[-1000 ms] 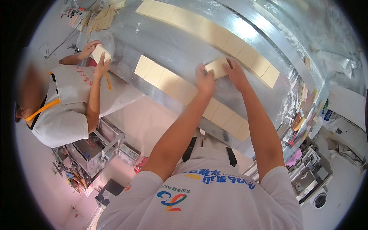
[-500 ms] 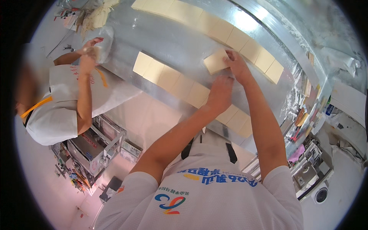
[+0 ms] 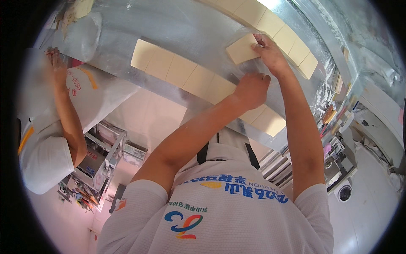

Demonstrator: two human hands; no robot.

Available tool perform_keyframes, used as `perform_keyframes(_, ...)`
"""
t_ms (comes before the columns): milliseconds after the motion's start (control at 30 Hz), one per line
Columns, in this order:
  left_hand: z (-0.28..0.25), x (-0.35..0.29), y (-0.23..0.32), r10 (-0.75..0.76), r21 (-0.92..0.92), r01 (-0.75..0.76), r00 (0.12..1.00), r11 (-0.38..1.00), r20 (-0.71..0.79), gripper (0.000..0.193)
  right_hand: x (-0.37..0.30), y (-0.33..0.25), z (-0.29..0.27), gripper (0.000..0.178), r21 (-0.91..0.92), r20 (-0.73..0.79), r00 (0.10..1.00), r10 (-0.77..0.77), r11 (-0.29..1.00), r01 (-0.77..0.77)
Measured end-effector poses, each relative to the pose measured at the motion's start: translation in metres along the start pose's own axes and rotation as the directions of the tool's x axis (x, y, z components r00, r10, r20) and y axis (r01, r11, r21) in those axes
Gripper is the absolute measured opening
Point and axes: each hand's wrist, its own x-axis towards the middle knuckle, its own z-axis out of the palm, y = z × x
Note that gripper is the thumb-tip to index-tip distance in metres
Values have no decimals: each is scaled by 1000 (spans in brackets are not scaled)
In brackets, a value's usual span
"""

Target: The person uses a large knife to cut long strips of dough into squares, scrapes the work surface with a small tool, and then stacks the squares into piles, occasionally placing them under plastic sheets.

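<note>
My right hand (image 3: 270,51) is closed on the right edge of a pale yellow square of dough sheet (image 3: 242,49), thumb on top. Just nearer to me, my left hand (image 3: 253,90) is curled with its fingers bent in. It is apart from that square, and whatever it may hold is hidden. Beneath and beside my left hand runs a near row of pale yellow dough squares (image 3: 181,70), set edge to edge. Beyond my right hand lies a far row of similar squares (image 3: 270,23).
The rows lie on a metal worktable (image 3: 114,31). White powder (image 3: 320,86) dusts its right side, near small tools (image 3: 332,114). At left a co-worker's hand (image 3: 57,63) is by a clear plastic bag (image 3: 86,36). A metal rack (image 3: 99,154) stands below at left.
My left hand has drawn back from the square and curled up, while my right hand still grips its edge. The co-worker's hands have moved left and away from the plastic bag.
</note>
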Motion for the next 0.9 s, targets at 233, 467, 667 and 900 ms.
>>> perform_keyframes(233,9,-13,9,15,127,-6,997,992,-74,17,7,6,0,45,-74,-39,999,19,997,-22)
perform_keyframes(467,33,-8,34,-44,107,59,989,992,-138,19,2,9,-12,47,-184,-20,998,-59,981,55)
perform_keyframes(667,38,7,44,-137,176,143,989,974,-49,24,-37,4,-23,39,-613,-56,923,-381,743,269)
perform_keyframes(900,42,-11,127,-206,-197,112,799,974,-565,19,-44,71,-206,31,-603,-384,800,-461,781,160)
